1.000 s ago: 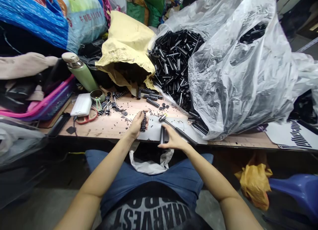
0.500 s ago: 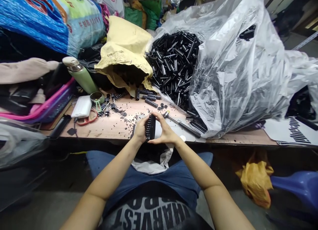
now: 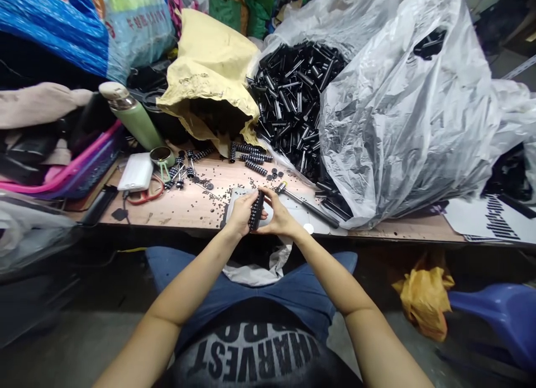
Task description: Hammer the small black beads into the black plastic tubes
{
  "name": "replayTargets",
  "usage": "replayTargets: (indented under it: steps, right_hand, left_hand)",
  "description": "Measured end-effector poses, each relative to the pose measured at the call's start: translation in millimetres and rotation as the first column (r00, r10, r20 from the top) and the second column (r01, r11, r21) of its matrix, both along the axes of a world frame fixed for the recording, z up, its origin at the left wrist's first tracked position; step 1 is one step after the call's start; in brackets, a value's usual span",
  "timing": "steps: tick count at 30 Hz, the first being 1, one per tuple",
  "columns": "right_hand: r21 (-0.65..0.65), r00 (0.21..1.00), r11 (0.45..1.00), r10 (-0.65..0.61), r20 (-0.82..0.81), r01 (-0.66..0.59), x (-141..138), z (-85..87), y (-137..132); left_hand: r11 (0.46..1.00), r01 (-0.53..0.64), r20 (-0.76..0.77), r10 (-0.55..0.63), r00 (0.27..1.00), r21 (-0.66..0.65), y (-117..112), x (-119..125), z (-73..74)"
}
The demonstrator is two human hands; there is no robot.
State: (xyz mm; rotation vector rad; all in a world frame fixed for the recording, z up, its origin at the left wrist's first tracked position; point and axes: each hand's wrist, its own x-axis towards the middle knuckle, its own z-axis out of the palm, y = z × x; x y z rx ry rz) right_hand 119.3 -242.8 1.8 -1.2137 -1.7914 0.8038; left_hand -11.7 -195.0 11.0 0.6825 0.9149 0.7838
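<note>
Over the table's front edge I hold an upright black piece with rows of small pale marks (image 3: 256, 210); its exact kind I cannot make out. My left hand (image 3: 239, 215) is closed on its left side. Curved around its right side, my right hand (image 3: 278, 216) has finger and thumb at its two ends, with a gap at the palm. Beneath the hands lies a pale sheet (image 3: 293, 210). A rod-like tool with a dark handle (image 3: 310, 206) rests just right of them. Tiny dark bits (image 3: 209, 204) are scattered to the left.
Similar black marked pieces (image 3: 256, 167) lie behind the hands, before an open yellow bag (image 3: 209, 70). A large clear plastic bag (image 3: 402, 125) holds many black tubes (image 3: 293, 97). Leftward stand a green flask (image 3: 140, 123), white box (image 3: 136, 173), red-handled scissors (image 3: 146, 195) and pink basket (image 3: 62, 173).
The black piece has turned between my hands: its broad smooth side has narrowed and the marked rows face me. My right fingers have closed in around it. The whole view has shifted slightly.
</note>
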Motion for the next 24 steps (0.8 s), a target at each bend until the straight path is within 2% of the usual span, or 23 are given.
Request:
replayTargets:
  steps: [6,7,9,10,12,13,15,17,18,20,21,22,24]
  right_hand:
    - [-0.003,0.991,0.993,-0.121,0.056,0.122,-4,-16.4,-1]
    - [0.003,0.984,0.988,-0.157,0.086,0.157,-5,-20.3,-1]
    - [0.027,0.959,0.971,-0.24,0.151,0.239,-9,-29.5,-2]
    - [0.042,0.942,0.96,-0.281,0.182,0.278,-10,-34.2,-2]
    - [0.064,0.912,0.943,-0.333,0.238,0.327,-10,-42.2,-3]
    - [0.066,0.903,0.942,-0.334,0.269,0.329,-7,-44.4,-5]
    - [0.059,0.871,0.939,-0.336,0.359,0.339,8,-43.7,-9]
    - [0.055,0.753,0.888,-0.419,0.508,0.457,35,-36.1,-15]
    - [0.063,0.652,0.837,-0.468,0.596,0.543,50,-30.5,-17]
    - [0.068,0.468,0.755,-0.472,0.748,0.653,75,-18.6,-24]
    - [0.048,0.426,0.739,-0.438,0.792,0.672,82,-13.5,-28]
    - [0.007,0.432,0.744,-0.396,0.81,0.668,85,-9.3,-32]
    - [-0.076,0.524,0.767,-0.359,0.772,0.638,79,-4.8,-43]
  left_hand:
    - [0.996,0.088,-0.1,-0.091,0.991,-0.03,6,2,-13.3]
    - [0.995,0.103,-0.139,-0.099,0.985,0.019,5,2,-18.1]
    - [0.96,0.128,-0.269,-0.058,0.961,0.249,2,3,-29.4]
    - [0.9,0.159,-0.353,-0.006,0.936,0.407,0,4,-35.7]
    - [0.696,0.29,-0.511,0.129,0.85,0.657,-5,4,-48.1]
    - [0.592,0.379,-0.576,0.182,0.797,0.711,-6,3,-53.7]
    - [0.431,0.544,-0.67,0.227,0.707,0.72,-5,-1,-62.7]
    - [0.314,0.656,-0.726,0.242,0.643,0.686,1,-7,-68.0]
    - [0.267,0.693,-0.742,0.256,0.619,0.67,4,-11,-69.3]
    - [0.203,0.734,-0.755,0.302,0.582,0.648,10,-18,-69.9]
    - [0.187,0.745,-0.756,0.325,0.568,0.64,11,-20,-69.5]
    - [0.177,0.753,-0.757,0.341,0.557,0.634,11,-22,-69.0]
    - [0.178,0.76,-0.762,0.353,0.543,0.625,10,-23,-68.2]
